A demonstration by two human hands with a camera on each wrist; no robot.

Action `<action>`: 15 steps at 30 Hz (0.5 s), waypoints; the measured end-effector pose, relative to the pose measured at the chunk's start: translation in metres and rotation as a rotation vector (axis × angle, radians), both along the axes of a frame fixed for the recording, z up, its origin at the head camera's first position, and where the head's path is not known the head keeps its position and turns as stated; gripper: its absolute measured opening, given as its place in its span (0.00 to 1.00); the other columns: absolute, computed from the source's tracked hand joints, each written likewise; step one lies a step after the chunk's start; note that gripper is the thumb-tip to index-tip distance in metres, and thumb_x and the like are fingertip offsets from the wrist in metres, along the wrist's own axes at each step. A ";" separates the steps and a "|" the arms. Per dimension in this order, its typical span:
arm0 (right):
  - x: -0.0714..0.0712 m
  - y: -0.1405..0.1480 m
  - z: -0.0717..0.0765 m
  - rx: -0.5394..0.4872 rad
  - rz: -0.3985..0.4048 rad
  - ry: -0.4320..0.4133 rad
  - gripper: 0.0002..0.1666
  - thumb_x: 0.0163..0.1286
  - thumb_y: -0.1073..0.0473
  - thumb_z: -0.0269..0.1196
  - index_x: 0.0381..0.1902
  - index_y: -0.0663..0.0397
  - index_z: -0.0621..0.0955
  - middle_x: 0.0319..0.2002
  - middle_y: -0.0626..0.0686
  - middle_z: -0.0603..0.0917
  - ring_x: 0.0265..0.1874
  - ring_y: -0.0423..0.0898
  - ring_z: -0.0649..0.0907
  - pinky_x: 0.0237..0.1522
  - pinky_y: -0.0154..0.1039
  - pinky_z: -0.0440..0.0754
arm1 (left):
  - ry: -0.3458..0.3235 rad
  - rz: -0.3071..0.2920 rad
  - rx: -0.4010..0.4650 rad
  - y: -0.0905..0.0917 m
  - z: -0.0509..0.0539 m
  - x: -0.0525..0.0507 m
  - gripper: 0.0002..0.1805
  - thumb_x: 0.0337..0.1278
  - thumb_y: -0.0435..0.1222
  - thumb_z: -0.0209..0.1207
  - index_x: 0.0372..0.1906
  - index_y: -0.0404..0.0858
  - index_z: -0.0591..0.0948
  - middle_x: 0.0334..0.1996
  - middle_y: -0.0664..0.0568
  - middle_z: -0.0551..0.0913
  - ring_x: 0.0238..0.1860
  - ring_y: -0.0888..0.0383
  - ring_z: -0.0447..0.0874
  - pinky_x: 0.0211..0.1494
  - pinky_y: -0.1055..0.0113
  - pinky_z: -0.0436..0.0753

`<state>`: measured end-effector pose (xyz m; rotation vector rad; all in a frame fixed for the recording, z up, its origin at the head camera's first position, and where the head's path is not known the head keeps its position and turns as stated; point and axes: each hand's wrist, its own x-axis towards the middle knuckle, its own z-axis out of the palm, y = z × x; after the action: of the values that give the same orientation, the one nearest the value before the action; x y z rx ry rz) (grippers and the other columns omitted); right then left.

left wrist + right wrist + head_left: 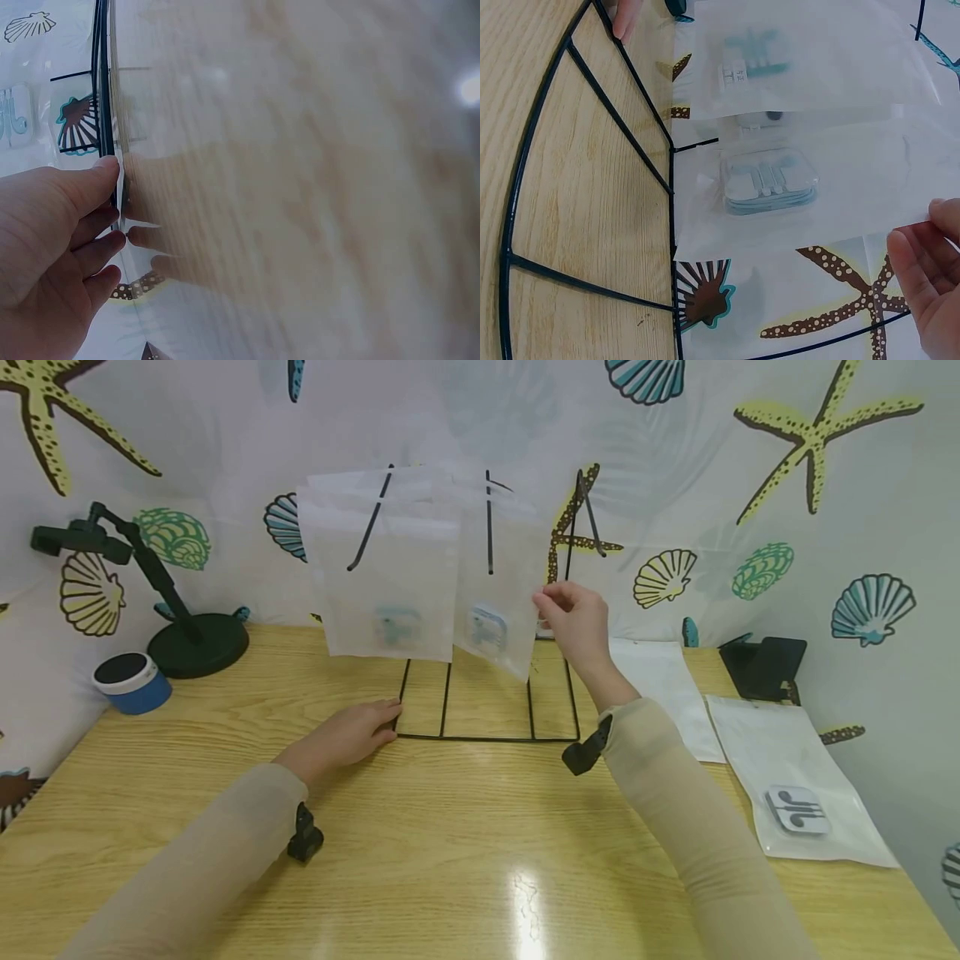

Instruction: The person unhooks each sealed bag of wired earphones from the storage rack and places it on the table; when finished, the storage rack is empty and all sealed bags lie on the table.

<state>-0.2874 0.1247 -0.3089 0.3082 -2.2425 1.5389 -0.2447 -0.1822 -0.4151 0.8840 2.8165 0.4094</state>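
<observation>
A black wire display rack (pixel 487 740) stands on the table, its hooks pointing towards me. My left hand (pixel 352 735) holds the rack's base at the front left corner, thumb against the wire in the left wrist view. My right hand (pixel 581 622) pinches the right edge of a translucent bag (pixel 855 161) hanging at the middle hook. Inside that bag is a clear case of coiled earphones (pixel 769 182). Several overlapping bags (pixel 397 560) hang at the left hook; a blurred bluish item shows through the front one. The right hook (pixel 592 518) carries nothing.
At right on the table lie a white bag (pixel 660 685) and another bag (pixel 787 752) with cased earphones (pixel 797 810). A black stand (pixel 765 668) is behind them. On the left are a dark jointed stand (pixel 198 647) and a blue-and-white jar (pixel 135 689).
</observation>
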 end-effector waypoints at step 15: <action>0.003 0.005 0.000 -0.048 0.005 0.030 0.11 0.64 0.62 0.62 0.35 0.69 0.83 0.29 0.62 0.81 0.22 0.46 0.79 0.27 0.31 0.81 | 0.001 0.000 -0.008 0.000 0.000 0.000 0.28 0.65 0.35 0.53 0.66 0.27 0.62 0.64 0.33 0.60 0.64 0.40 0.59 0.62 0.48 0.64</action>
<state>-0.2847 0.1300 -0.3085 0.3214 -2.1806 1.5779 -0.2450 -0.1818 -0.4146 0.8823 2.8172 0.3982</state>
